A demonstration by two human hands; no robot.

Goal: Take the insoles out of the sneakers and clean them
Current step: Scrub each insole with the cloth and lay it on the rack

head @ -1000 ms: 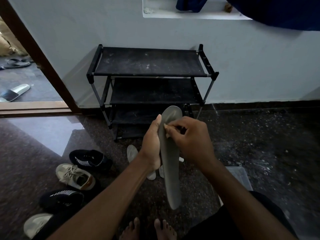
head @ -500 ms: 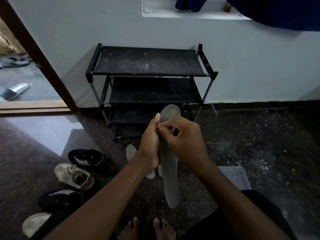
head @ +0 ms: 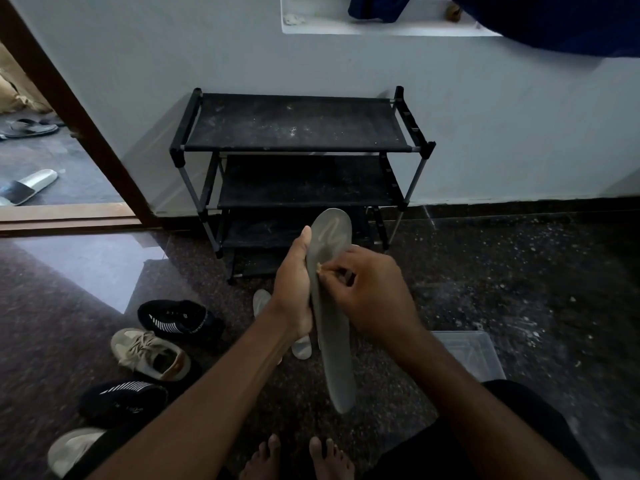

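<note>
I hold a long grey insole [head: 334,344] upright in front of me. My left hand [head: 292,289] grips its left edge, thumb up along the rim. My right hand [head: 372,292] pinches a small tan scrap [head: 318,268] against the insole's face near its upper half. Two more pale insoles [head: 301,346] lie on the floor behind my hands, partly hidden. On the floor at left sit a black sneaker [head: 176,318], a beige sneaker [head: 149,353], a second black sneaker [head: 121,396] and a pale shoe [head: 72,448].
A black three-tier shoe rack [head: 298,143] stands against the white wall ahead. A clear plastic box [head: 467,355] sits on the floor by my right forearm. An open doorway at left shows slippers [head: 27,187] outside. My bare feet [head: 298,459] are at the bottom.
My right hand slid down the insole's face from the toe end toward the middle, still pinching the scrap. The insole's top is more exposed now; my left hand kept its grip.
</note>
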